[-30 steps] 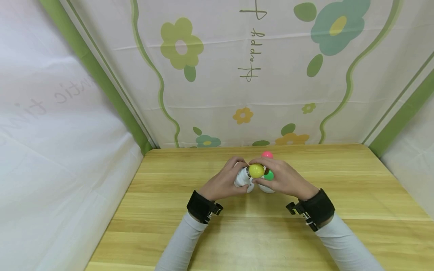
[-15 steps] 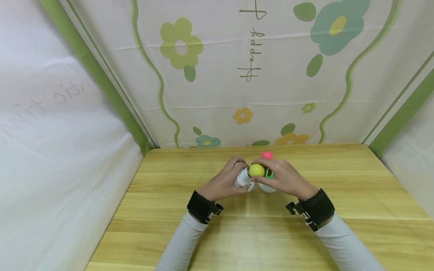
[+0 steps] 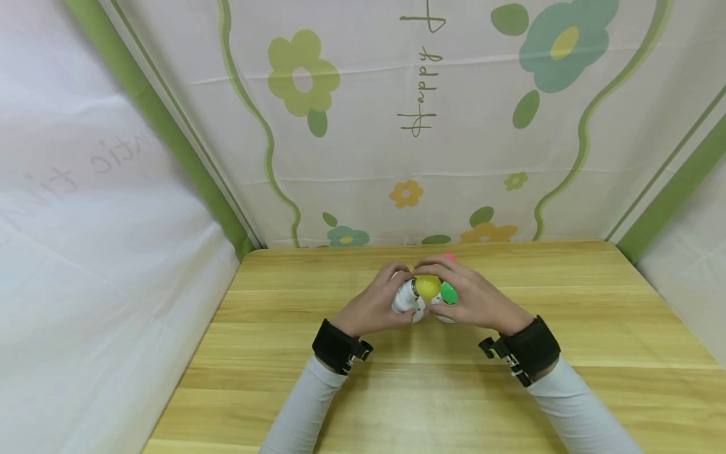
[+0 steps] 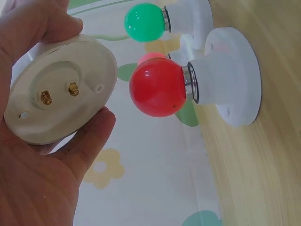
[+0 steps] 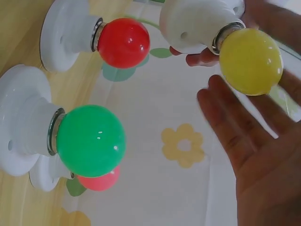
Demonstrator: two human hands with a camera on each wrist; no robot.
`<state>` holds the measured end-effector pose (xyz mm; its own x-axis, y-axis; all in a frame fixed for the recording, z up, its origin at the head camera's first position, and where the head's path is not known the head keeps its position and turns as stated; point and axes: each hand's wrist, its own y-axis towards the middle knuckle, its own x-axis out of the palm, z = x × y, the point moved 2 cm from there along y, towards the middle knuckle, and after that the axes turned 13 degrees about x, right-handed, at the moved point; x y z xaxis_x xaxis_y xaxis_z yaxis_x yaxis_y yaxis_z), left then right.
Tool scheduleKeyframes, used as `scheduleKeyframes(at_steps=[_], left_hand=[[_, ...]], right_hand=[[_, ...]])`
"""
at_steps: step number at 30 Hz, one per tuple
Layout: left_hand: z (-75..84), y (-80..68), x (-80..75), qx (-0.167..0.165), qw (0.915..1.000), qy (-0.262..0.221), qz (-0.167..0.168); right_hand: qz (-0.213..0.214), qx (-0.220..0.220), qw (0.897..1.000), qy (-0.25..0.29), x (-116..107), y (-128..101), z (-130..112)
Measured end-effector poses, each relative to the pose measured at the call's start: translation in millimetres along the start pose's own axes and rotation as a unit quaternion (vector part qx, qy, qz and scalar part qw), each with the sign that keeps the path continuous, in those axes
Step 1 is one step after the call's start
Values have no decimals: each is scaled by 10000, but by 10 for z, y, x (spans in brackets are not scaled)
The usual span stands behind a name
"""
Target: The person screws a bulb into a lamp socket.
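Observation:
My left hand (image 3: 371,306) grips a white lamp holder (image 3: 404,297) above the table, tilted toward the right. In the left wrist view its underside (image 4: 66,92) shows two brass terminals. A yellow light bulb (image 5: 251,61) sits in the holder's metal socket, with part of the metal collar in sight. Around the bulb, my right hand (image 3: 476,296) has its fingers spread and fairly straight, a gap showing between thumb and bulb. Close by, a red bulb (image 4: 159,87) and a green bulb (image 5: 91,140) stand in their own white holders on the table.
A pink bulb (image 5: 99,179) in another white holder stands behind the green one, mostly covered by my right hand in the head view. The wooden table (image 3: 420,391) ends at a flower-printed cloth wall (image 3: 363,157). White cloth hangs at both sides.
My right hand pinched the yellow bulb half a second ago; its fingers have since loosened and spread, covering more of the pink bulb. The left hand stays put with the lamp holder.

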<state>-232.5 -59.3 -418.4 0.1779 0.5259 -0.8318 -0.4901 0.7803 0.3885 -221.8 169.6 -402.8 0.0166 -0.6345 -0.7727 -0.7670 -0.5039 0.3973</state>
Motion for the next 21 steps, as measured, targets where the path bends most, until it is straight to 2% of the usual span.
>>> scheduleKeyframes(at_steps=[7, 21], left_hand=[[5, -1, -8, -6, 10000, -39, -26], [-9, 7, 5, 66, 9999, 111, 5]], right_hand=[[35, -446, 9990, 97, -8, 12, -20], [285, -430, 9983, 277, 6, 20, 3]])
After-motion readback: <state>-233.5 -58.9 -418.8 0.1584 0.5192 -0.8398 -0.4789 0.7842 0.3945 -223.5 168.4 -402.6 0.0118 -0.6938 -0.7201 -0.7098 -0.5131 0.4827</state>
